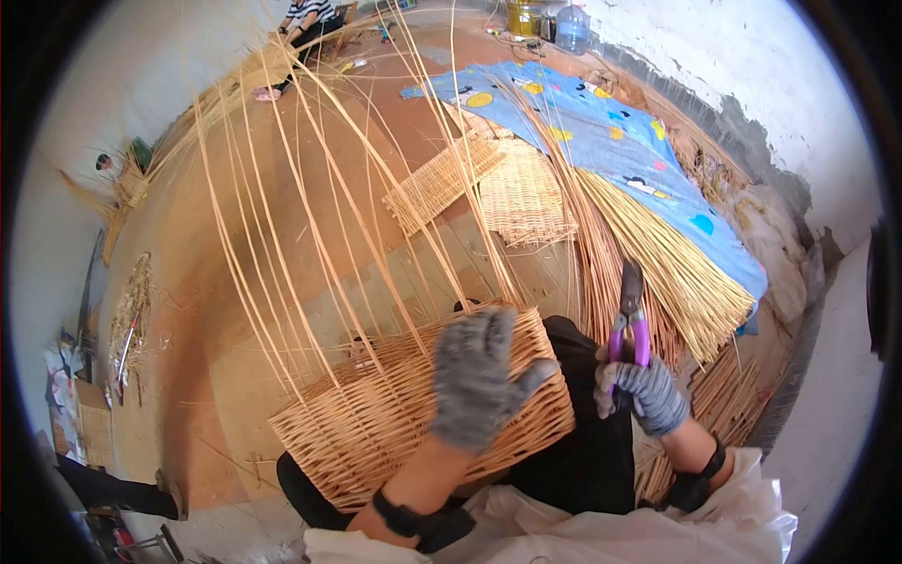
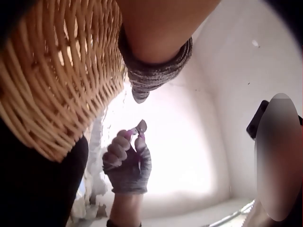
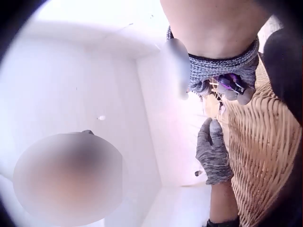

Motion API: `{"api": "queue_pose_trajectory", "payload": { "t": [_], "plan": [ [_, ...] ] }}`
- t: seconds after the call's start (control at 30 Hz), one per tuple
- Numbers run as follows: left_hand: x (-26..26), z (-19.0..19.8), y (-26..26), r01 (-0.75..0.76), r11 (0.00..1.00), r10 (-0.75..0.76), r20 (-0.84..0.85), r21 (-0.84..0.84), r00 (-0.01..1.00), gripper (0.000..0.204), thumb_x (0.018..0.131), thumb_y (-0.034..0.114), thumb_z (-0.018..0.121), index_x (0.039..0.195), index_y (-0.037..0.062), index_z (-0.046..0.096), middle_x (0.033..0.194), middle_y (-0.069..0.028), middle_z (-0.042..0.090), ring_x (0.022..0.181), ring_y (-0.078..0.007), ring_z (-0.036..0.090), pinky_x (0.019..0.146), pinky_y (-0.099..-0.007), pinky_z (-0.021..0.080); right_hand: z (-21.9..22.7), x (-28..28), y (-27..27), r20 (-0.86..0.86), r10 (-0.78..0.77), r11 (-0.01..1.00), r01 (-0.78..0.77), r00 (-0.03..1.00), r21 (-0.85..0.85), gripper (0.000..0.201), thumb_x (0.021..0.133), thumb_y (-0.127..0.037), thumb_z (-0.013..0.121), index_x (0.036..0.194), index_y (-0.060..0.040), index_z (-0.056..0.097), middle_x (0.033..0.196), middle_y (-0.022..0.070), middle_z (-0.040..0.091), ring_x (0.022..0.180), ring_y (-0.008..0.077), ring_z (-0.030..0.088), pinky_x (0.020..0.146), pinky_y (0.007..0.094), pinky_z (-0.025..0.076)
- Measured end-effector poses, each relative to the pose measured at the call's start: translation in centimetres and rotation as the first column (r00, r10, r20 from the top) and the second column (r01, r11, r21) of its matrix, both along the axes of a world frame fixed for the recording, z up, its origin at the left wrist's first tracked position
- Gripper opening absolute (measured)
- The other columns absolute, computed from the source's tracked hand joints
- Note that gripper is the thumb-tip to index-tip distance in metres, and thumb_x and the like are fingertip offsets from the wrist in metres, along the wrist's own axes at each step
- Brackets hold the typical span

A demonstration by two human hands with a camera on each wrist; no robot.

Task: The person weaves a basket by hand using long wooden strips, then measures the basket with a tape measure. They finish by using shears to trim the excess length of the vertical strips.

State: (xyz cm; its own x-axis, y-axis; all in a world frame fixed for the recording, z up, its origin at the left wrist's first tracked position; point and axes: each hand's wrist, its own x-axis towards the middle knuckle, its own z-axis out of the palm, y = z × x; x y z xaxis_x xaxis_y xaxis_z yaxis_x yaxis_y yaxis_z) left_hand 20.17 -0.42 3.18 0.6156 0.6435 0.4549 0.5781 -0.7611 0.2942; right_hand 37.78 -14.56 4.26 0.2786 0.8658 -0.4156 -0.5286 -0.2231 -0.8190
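A woven wicker panel (image 1: 348, 442) lies across the person's lap, with long upright canes (image 1: 329, 273) rising from its far edge. Over its right part is the gloved left hand (image 1: 477, 381), fingers straight and thumb spread, holding nothing. To the right of the panel, the gloved right hand (image 1: 648, 395) grips purple-handled pruning shears (image 1: 630, 324), blades pointing up and away. The left wrist view shows the right hand (image 2: 127, 163) curled round the shears, apart from the wicker (image 2: 61, 71). In the right wrist view the left hand (image 3: 214, 153) is beside the wicker (image 3: 265, 142).
Beyond the lap, flat woven pieces (image 1: 526, 188) lie on the floor. A blue patterned cloth (image 1: 601, 132) partly covers bundles of canes (image 1: 667, 263) at the right. Another person (image 1: 305, 23) sits at the far back near a water jug (image 1: 571, 28). Loose canes (image 1: 723, 395) lie at right.
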Motion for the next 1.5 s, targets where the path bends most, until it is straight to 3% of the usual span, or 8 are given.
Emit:
{"api": "queue_pose_trajectory", "payload": {
  "t": [0.27, 0.37, 0.5, 0.7, 0.93, 1.23, 1.33, 1.5],
  "plan": [
    [4.4, -0.6, -2.2, -0.275, 0.954, 0.254, -0.168, -0.119, 0.953, 0.064, 0.064, 0.052, 0.064, 0.110, 0.0082, 0.055, 0.105, -0.0139, 0.057, 0.103, -0.0294, 0.050, 0.102, -0.0525, 0.023, -2.6, -0.5, -2.1, 0.250, -0.110, 0.991, 0.086, 0.962, 0.106, 0.025, 0.078, -0.005, 0.067, 0.098, -0.0011, 0.054, 0.074, 0.0049, 0.057, 0.058, 0.0139, 0.056, 0.051, 0.0270, 0.047],
    [0.8, 2.1, -5.8, -0.161, 0.986, 0.149, 0.200, 0.044, 0.968, 0.055, 0.061, 0.044, 0.069, 0.101, 0.0086, 0.055, 0.097, -0.0121, 0.056, 0.093, -0.0290, 0.052, 0.099, -0.0485, 0.029, -5.0, 3.3, -2.8, 0.563, -0.015, 1.000, 0.024, 0.826, -0.009, 0.030, 0.076, -0.009, 0.071, 0.100, -0.0027, 0.055, 0.080, 0.0031, 0.058, 0.062, 0.0100, 0.054, 0.053, 0.0242, 0.044],
    [-6.4, 9.4, -9.3, 0.042, 0.998, -0.061, 0.412, 0.056, 0.909, 0.051, 0.063, 0.042, 0.071, 0.097, 0.0070, 0.054, 0.095, -0.0102, 0.054, 0.084, -0.0275, 0.052, 0.095, -0.0449, 0.034, -4.2, 3.9, -2.8, 0.272, 0.004, 0.991, -0.041, 0.962, 0.130, 0.035, 0.075, -0.016, 0.073, 0.103, -0.0031, 0.056, 0.077, 0.0014, 0.056, 0.066, 0.0102, 0.054, 0.057, 0.0261, 0.044],
    [-16.8, 3.0, -4.9, 0.221, 0.950, 0.105, 0.890, -0.222, 0.443, 0.050, 0.078, 0.047, 0.064, 0.097, 0.0016, 0.056, 0.094, -0.0095, 0.056, 0.093, -0.0217, 0.054, 0.100, -0.0417, 0.036, 0.1, -6.6, -5.6, 0.296, -0.246, 0.920, 0.126, 0.923, 0.372, 0.037, 0.074, -0.009, 0.070, 0.105, -0.0088, 0.049, 0.089, 0.0006, 0.053, 0.080, 0.0131, 0.054, 0.070, 0.0253, 0.046],
    [-21.8, -2.4, -4.1, 0.586, 0.611, 0.578, 0.806, -0.532, 0.129, 0.046, 0.088, 0.040, 0.058, 0.109, -0.0007, 0.056, 0.109, -0.0102, 0.058, 0.104, -0.0199, 0.053, 0.094, -0.0343, 0.042, -4.7, -13.0, -7.6, 0.365, -0.154, 0.965, 0.060, 0.918, 0.256, 0.037, 0.075, -0.007, 0.066, 0.107, -0.0043, 0.048, 0.095, 0.0014, 0.052, 0.082, 0.0105, 0.050, 0.069, 0.0238, 0.046],
    [-19.0, 0.5, -4.8, -0.232, 0.889, 0.457, 0.791, -0.394, 0.407, 0.032, 0.089, 0.027, 0.060, 0.106, -0.0007, 0.059, 0.107, -0.0115, 0.061, 0.098, -0.0232, 0.057, 0.089, -0.0343, 0.045, -1.1, -12.5, -6.5, 0.238, -0.139, 0.957, 0.068, 0.961, 0.281, 0.038, 0.077, -0.020, 0.071, 0.102, -0.0053, 0.047, 0.083, 0.0061, 0.056, 0.071, 0.0141, 0.056, 0.061, 0.0261, 0.048],
    [-17.5, 3.5, -4.7, -0.079, 0.983, 0.050, 0.173, 0.164, 0.984, 0.025, 0.086, 0.023, 0.062, 0.105, 0.0064, 0.062, 0.099, -0.0085, 0.064, 0.090, -0.0259, 0.060, 0.084, -0.0349, 0.048, 0.8, -8.2, -7.5, 0.769, 0.022, 0.981, -0.163, 0.639, 0.107, 0.050, 0.072, -0.029, 0.077, 0.102, -0.0037, 0.047, 0.085, 0.0080, 0.058, 0.072, 0.0127, 0.056, 0.061, 0.0255, 0.046],
    [-11.5, 5.8, -1.1, -0.095, 0.978, 0.111, 0.080, -0.186, 0.991, 0.027, 0.086, 0.027, 0.060, 0.107, 0.0095, 0.063, 0.094, -0.0109, 0.066, 0.088, -0.0277, 0.062, 0.082, -0.0357, 0.048, 2.9, -9.9, -6.4, 0.801, 0.162, 0.977, -0.208, 0.577, -0.048, 0.084, 0.056, -0.038, 0.086, 0.118, 0.0008, 0.045, 0.099, 0.0133, 0.055, 0.093, 0.0235, 0.056, 0.083, 0.0356, 0.046]
  ]
}}
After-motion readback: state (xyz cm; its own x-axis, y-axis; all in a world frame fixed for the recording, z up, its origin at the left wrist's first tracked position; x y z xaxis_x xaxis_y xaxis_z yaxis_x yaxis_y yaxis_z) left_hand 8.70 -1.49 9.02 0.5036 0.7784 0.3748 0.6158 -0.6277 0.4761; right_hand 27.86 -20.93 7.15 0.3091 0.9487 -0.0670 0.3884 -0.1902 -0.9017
